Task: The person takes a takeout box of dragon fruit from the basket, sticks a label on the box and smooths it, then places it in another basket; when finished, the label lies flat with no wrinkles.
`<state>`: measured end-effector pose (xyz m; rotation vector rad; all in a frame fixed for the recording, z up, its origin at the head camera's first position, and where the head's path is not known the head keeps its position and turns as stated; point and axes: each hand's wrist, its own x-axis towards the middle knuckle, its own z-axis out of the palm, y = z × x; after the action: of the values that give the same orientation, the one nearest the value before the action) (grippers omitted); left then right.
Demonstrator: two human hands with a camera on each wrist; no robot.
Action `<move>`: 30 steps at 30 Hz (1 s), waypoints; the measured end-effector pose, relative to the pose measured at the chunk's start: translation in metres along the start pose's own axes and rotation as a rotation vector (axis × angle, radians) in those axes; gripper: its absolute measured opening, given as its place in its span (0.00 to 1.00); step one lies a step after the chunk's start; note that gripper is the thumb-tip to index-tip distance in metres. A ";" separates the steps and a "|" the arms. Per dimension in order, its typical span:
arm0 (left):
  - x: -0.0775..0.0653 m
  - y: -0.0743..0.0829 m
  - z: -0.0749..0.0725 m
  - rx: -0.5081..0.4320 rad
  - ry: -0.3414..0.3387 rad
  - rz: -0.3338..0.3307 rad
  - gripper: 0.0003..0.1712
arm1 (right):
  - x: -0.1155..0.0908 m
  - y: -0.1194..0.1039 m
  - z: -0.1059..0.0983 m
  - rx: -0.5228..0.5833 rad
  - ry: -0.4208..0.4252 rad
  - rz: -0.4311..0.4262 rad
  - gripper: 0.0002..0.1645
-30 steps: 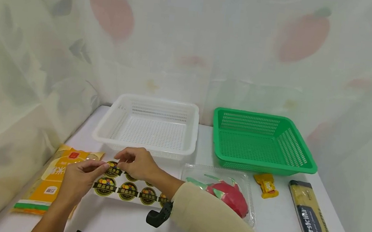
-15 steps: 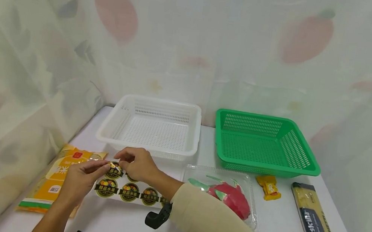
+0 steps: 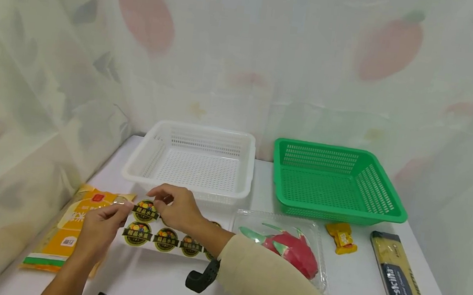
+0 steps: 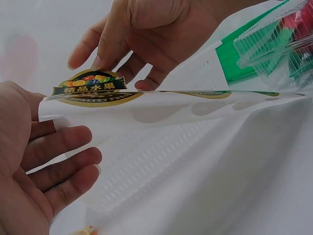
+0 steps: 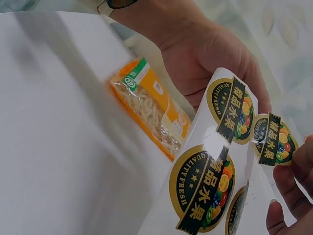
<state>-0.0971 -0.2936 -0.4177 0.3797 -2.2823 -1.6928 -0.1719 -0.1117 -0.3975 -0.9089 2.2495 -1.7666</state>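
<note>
My left hand (image 3: pixel 100 224) holds the left end of a white sheet of round black-and-gold fruit stickers (image 3: pixel 166 240), raised off the table. Its thumb and forefinger grip the edge; in the left wrist view the other fingers of that hand (image 4: pixel 49 161) hang loosely bent below. One sticker (image 5: pixel 276 139) is partly lifted from the sheet, and my right hand (image 3: pixel 180 209) pinches its edge. Seen from the left wrist, this sticker (image 4: pixel 90 84) stands up from the sheet under the right thumb. Several other stickers lie flat on the backing.
An orange food bag (image 3: pixel 70 226) lies at the left. White (image 3: pixel 197 189) and green (image 3: pixel 342 211) baskets stand behind. Right of the sheet are a clear box (image 3: pixel 246 216) with a dragon fruit (image 3: pixel 298 257), a small yellow packet (image 3: pixel 341 238) and a spaghetti pack (image 3: pixel 399 285).
The left fingertips have shifted slightly left and up, and the sheet's near edge has risen a little. The right hand has barely moved, its fingers still at the same sticker.
</note>
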 end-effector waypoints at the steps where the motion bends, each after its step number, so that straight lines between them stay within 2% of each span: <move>1: 0.000 0.000 0.000 0.000 -0.001 -0.002 0.26 | 0.000 0.000 0.000 0.003 0.003 -0.006 0.13; 9: 0.002 -0.004 0.000 -0.031 -0.016 -0.056 0.20 | -0.004 0.002 -0.002 -0.005 0.051 -0.056 0.14; 12: 0.002 -0.005 0.000 -0.024 -0.019 -0.056 0.19 | -0.005 0.004 -0.001 -0.016 0.072 -0.076 0.15; 19: 0.003 -0.005 0.001 -0.040 -0.038 -0.040 0.18 | -0.006 0.006 0.000 -0.050 0.117 -0.216 0.15; 25: 0.004 -0.007 0.001 -0.007 -0.043 -0.032 0.19 | -0.007 0.006 -0.002 -0.044 0.111 -0.225 0.16; 30: 0.009 -0.012 -0.001 0.040 -0.067 -0.051 0.19 | -0.007 0.007 -0.006 -0.043 0.085 -0.242 0.17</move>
<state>-0.1045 -0.3007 -0.4287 0.3983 -2.3765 -1.7108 -0.1718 -0.1016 -0.4039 -1.1809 2.3222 -1.8931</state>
